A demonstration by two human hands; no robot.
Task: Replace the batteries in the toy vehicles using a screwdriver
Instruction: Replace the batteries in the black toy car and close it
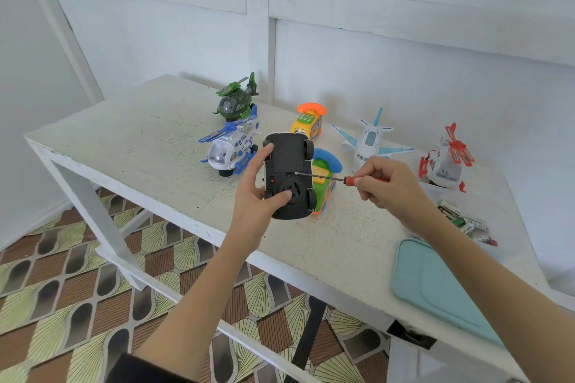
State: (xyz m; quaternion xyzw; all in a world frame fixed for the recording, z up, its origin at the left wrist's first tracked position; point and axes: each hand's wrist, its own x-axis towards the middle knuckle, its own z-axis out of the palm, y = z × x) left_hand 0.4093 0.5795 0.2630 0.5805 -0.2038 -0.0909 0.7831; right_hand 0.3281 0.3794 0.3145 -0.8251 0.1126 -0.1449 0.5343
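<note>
Head view shows your left hand (261,196) with its grip wrapped around a black toy car (287,176), held belly-up above the counter (140,134). Your right hand (384,185) has its grip pinched on a red-handled screwdriver (323,177), whose tip touches the car's underside near the battery cover. Batteries (466,222) lie near your right forearm, beside a teal lid (435,286). Other toys stand behind the car.
</note>
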